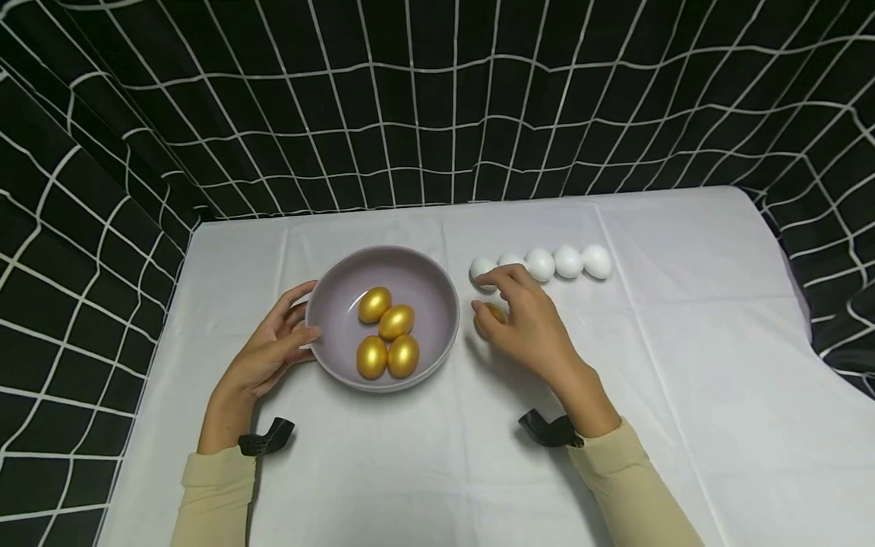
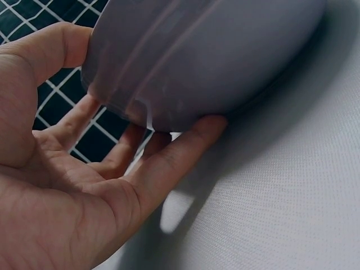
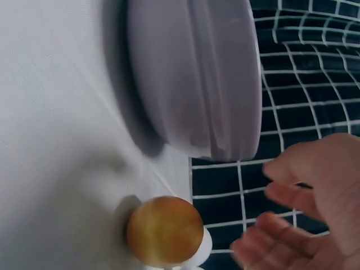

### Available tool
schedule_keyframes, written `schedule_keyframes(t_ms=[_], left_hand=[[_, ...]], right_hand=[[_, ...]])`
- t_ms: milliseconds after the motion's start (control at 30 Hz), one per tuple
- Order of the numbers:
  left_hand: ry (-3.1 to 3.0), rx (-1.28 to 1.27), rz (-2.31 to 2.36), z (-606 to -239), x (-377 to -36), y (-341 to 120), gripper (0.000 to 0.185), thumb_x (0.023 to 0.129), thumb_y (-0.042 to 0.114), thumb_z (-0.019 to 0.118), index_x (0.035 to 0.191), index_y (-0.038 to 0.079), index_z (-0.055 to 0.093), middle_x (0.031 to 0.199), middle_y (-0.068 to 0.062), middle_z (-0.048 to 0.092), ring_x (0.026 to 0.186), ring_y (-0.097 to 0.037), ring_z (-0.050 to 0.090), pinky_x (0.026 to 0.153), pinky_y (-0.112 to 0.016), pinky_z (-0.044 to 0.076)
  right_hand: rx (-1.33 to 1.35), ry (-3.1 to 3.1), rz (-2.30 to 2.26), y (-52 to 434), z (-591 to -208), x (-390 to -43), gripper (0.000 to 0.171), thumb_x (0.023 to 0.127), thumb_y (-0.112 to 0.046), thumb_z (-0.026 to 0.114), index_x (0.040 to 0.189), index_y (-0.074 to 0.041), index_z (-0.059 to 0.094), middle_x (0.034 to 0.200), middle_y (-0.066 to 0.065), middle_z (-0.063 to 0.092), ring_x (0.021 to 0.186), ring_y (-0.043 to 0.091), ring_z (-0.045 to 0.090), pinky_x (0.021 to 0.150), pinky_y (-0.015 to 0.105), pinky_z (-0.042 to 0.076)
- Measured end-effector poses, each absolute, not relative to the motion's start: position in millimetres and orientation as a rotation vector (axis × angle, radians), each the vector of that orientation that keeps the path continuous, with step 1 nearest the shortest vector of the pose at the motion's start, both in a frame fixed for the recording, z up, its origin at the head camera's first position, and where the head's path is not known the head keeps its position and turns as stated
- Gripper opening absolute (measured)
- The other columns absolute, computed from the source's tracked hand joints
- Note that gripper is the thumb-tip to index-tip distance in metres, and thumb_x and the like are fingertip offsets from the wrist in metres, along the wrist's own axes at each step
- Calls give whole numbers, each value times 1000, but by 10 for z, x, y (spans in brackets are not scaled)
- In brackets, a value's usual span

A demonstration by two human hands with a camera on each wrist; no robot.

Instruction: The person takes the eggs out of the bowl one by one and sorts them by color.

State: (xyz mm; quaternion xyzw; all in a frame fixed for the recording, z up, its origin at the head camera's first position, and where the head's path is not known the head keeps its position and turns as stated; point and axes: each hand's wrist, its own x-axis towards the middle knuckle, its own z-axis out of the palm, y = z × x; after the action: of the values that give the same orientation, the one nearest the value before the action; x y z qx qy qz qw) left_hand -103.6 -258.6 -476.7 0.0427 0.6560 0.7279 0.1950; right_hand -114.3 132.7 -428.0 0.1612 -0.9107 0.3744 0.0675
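Note:
A grey-lilac bowl (image 1: 410,270) stands on the white cloth with several golden eggs (image 1: 388,334) inside. My left hand (image 1: 283,338) grips its left side, thumb on the rim and fingers under the wall; the left wrist view shows the bowl (image 2: 214,50) close up in my left hand (image 2: 84,169). One more golden egg (image 1: 494,313) lies on the cloth just right of the bowl. My right hand (image 1: 509,304) hovers over it with relaxed fingers. In the right wrist view the golden egg (image 3: 164,230) lies apart from the blurred right hand (image 3: 304,214), beside the bowl (image 3: 197,79).
A row of several white eggs (image 1: 567,261) lies behind the right hand, its leftmost egg close to the fingertips. The white tablecloth (image 1: 683,342) stretches right and toward me. Black curtains with a white grid (image 1: 437,99) close in the back and both sides.

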Motion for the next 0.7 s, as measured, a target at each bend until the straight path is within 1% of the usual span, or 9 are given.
schedule_keyframes(t_ms=[67, 133, 233, 300, 367, 533, 567, 700], left_hand=[[1839, 115, 2048, -4771, -1039, -2588, 75, 102, 0, 60, 166, 24, 28, 154, -3, 45, 129, -13, 61, 91, -37, 63], [1839, 111, 2053, -4779, -1039, -2587, 75, 102, 0, 60, 165, 24, 28, 153, -3, 45, 128, -13, 61, 92, -38, 63], [1837, 113, 2051, -4790, -1035, -2580, 75, 102, 1, 60, 166, 25, 28, 153, -3, 46, 128, -13, 62, 92, -38, 63], [1838, 115, 2046, -4788, -1036, -2571, 75, 102, 1, 60, 166, 25, 28, 152, -2, 47, 127, -13, 62, 92, -38, 63], [1840, 119, 2043, -4779, -1039, -2568, 75, 102, 0, 60, 166, 24, 28, 152, -2, 47, 127, -13, 62, 92, -38, 63], [1836, 109, 2047, -4765, -1038, -2577, 75, 102, 0, 60, 166, 25, 28, 153, -2, 46, 128, -12, 61, 91, -37, 63], [1838, 108, 2045, -4765, -1039, -2579, 75, 102, 0, 60, 166, 25, 28, 153, -2, 46, 128, -12, 61, 91, -37, 63], [1845, 98, 2039, -4762, -1034, -2589, 76, 102, 0, 61, 166, 24, 28, 152, -2, 46, 127, -12, 62, 91, -37, 63]], right_hand=[[568, -2689, 1139, 1283, -4260, -1167, 31, 95, -15, 72, 125, -8, 72, 128, 8, 66, 122, 28, 64, 106, 47, 52], [644, -2659, 1150, 1247, -4231, -1190, 29, 96, -14, 72, 124, -9, 72, 127, 6, 66, 123, 25, 64, 104, 45, 55], [756, -2668, 1155, 1203, -4163, -1223, 30, 97, -13, 72, 127, -10, 71, 130, 6, 64, 118, 24, 64, 90, 42, 61], [828, -2693, 1127, 1179, -4106, -1245, 30, 98, -13, 72, 128, -10, 70, 131, 6, 63, 117, 23, 64, 81, 39, 62], [908, -2708, 1084, 1143, -4049, -1278, 31, 99, -14, 71, 130, -9, 70, 133, 7, 63, 119, 24, 64, 85, 38, 60], [1107, -2718, 1057, 988, -3908, -1363, 32, 100, -12, 68, 131, -10, 69, 135, 7, 63, 128, 25, 62, 110, 42, 51], [1144, -2723, 1056, 951, -3882, -1381, 32, 99, -11, 68, 131, -11, 69, 134, 7, 63, 129, 24, 62, 113, 42, 50], [1299, -2747, 1018, 778, -3786, -1474, 32, 100, -9, 66, 131, -13, 69, 133, 6, 63, 128, 22, 61, 114, 41, 50]])
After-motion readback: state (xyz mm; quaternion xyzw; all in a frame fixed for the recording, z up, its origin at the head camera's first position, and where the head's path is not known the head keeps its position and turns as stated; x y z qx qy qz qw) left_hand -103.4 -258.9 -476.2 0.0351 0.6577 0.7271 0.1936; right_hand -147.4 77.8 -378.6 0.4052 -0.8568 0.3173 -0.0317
